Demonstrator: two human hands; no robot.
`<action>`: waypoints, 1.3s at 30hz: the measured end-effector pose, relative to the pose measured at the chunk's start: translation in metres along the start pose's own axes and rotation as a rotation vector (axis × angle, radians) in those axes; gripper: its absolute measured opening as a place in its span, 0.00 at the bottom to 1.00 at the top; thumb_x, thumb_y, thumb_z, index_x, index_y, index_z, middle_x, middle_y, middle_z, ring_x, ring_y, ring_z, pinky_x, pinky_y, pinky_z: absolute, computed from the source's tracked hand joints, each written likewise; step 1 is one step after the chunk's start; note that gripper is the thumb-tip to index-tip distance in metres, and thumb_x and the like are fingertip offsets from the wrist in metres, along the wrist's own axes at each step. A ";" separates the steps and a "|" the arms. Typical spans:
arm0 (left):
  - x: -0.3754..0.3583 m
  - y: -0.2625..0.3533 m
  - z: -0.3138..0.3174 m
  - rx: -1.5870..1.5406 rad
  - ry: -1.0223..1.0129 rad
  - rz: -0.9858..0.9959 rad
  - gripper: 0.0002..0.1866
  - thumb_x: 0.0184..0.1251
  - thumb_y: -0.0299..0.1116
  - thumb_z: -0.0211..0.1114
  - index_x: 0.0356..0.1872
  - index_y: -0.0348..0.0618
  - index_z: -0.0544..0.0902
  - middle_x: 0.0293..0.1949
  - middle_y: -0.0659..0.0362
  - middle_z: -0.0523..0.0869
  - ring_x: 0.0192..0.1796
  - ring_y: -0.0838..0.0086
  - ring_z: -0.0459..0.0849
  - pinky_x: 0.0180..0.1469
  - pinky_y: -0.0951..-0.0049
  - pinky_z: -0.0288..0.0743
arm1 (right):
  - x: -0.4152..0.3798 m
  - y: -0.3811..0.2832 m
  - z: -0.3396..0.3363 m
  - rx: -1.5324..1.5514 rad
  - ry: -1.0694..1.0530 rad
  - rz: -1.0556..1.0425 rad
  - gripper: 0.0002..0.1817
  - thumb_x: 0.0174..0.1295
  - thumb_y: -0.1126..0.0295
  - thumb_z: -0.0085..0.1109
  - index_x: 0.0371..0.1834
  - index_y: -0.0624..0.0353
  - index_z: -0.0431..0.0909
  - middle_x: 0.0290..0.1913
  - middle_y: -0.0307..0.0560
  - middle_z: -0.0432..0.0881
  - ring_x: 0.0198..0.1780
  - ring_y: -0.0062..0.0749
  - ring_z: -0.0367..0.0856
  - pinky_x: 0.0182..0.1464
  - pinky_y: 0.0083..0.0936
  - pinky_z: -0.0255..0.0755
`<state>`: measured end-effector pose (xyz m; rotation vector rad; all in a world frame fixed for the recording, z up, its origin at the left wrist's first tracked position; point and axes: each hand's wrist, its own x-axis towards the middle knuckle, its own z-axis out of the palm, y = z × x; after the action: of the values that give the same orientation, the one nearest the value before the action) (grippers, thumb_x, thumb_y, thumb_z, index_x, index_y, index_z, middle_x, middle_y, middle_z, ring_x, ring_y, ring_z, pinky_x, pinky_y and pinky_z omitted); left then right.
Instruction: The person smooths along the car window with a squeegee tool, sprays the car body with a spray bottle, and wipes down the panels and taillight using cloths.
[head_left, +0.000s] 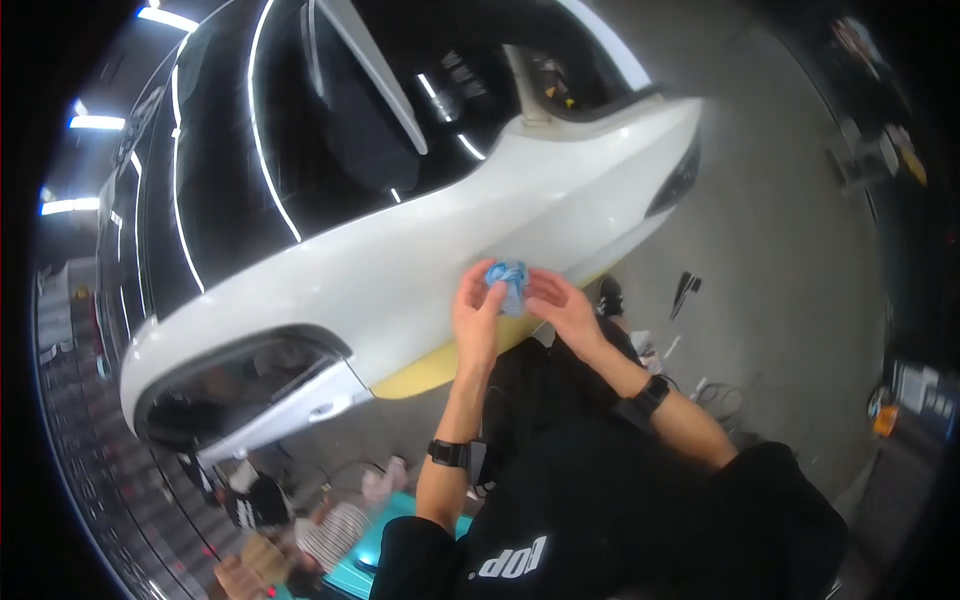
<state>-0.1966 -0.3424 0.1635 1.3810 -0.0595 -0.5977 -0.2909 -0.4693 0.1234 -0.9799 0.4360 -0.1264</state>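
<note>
A crumpled light-blue wad (509,284) is held up between my two hands, in front of a white car's side. My left hand (474,312) is closed around its left side, with thumb and fingers curled. On the other side, my right hand (566,312) pinches its right edge with bent fingers. What the wad is made of, I cannot tell. Behind my hands is the car's glossy white body panel (420,250), with a yellow strip (425,372) along its lower edge.
The car's dark rear window (355,150) rises ahead, and an open door area (250,385) lies at left. Black tools (685,290) rest on the grey floor at right. Lower left, a person in a striped top (332,535) is near a turquoise surface (385,545).
</note>
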 end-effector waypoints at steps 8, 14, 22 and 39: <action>-0.034 0.011 -0.045 0.122 -0.405 -0.093 0.25 0.73 0.26 0.61 0.69 0.39 0.71 0.63 0.52 0.81 0.67 0.66 0.78 0.67 0.64 0.73 | -0.043 0.041 0.044 -0.052 0.250 -0.127 0.20 0.66 0.74 0.66 0.61 0.66 0.79 0.64 0.45 0.77 0.61 0.27 0.77 0.61 0.29 0.74; -0.056 0.024 -0.107 0.197 -0.211 0.183 0.20 0.75 0.27 0.59 0.65 0.35 0.74 0.62 0.48 0.81 0.65 0.62 0.80 0.67 0.59 0.74 | -0.021 0.038 0.028 -0.394 0.218 -0.074 0.12 0.65 0.71 0.67 0.49 0.63 0.85 0.42 0.43 0.85 0.45 0.26 0.82 0.49 0.27 0.76; -0.062 0.027 -0.199 0.320 0.020 0.107 0.16 0.78 0.29 0.55 0.61 0.34 0.76 0.55 0.49 0.83 0.60 0.63 0.82 0.62 0.59 0.77 | 0.041 0.032 0.027 -0.608 0.908 -0.401 0.16 0.59 0.71 0.67 0.51 0.60 0.83 0.45 0.56 0.83 0.44 0.51 0.85 0.49 0.37 0.79; -0.093 0.018 -0.165 0.674 -0.178 0.015 0.11 0.79 0.27 0.55 0.52 0.33 0.81 0.47 0.56 0.86 0.52 0.72 0.82 0.60 0.72 0.73 | 0.111 -0.043 -0.084 -0.600 1.338 -0.900 0.09 0.63 0.72 0.63 0.43 0.64 0.83 0.42 0.56 0.86 0.43 0.48 0.86 0.47 0.36 0.79</action>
<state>-0.2065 -0.1522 0.1734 1.9686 -0.4477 -0.7216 -0.2212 -0.5909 0.0852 -1.5415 1.2593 -1.5990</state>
